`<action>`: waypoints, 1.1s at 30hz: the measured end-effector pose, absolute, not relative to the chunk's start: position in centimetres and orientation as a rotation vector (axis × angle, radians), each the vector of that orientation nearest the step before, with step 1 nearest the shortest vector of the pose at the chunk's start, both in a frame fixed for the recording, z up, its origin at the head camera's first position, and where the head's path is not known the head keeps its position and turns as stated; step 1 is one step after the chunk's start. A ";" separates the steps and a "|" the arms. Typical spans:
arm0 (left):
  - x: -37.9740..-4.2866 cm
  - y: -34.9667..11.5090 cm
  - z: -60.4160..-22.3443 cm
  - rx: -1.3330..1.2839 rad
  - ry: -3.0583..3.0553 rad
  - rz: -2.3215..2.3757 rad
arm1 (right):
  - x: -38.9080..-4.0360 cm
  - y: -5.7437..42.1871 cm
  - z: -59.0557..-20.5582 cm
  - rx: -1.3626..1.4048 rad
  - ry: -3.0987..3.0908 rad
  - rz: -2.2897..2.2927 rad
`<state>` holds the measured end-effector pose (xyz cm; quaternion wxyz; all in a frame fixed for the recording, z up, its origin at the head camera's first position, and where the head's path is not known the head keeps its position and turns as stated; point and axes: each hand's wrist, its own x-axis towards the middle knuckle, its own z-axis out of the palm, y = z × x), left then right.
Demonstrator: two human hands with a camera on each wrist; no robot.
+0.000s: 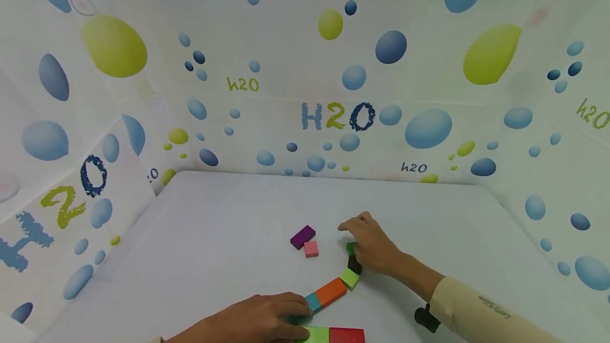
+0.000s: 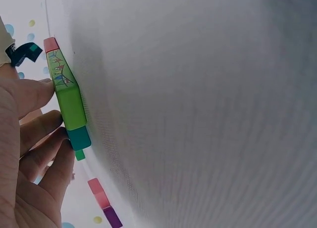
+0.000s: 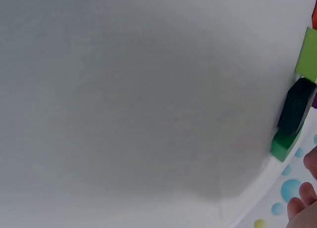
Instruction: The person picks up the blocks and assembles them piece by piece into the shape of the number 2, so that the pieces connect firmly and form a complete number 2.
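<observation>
My left hand rests at the left ends of two rows of blocks. Its fingers touch a teal block, and the thumb lies at a light green block with a printed top. An orange block adjoins the teal one, followed by a small lime block, a dark block and a green block in a curving line. Above the green end hovers my right hand, fingers loosely extended and nothing seen in them. In the right wrist view its fingertips are apart from the green block.
A red block adjoins the printed light green one at the near edge of view. Farther off, a purple block touches a pink block. White cloth covers the table; patterned sheets stand behind and at both sides.
</observation>
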<state>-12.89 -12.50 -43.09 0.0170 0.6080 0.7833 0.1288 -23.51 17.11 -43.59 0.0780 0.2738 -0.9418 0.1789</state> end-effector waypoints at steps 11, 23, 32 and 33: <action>-12.9 -12.2 -43.1 1.937 2.430 0.362 | -23.8 13.3 -43.4 0.870 -2.928 0.347; -12.8 -12.5 -43.2 1.936 2.439 0.408 | -25.4 10.7 -43.0 0.944 -3.027 0.239; -12.8 -12.5 -43.3 1.972 2.440 0.399 | -25.4 9.7 -42.8 0.964 -3.026 0.196; -12.8 -12.5 -43.3 1.975 2.440 0.394 | -25.4 9.6 -42.9 0.952 -3.023 0.199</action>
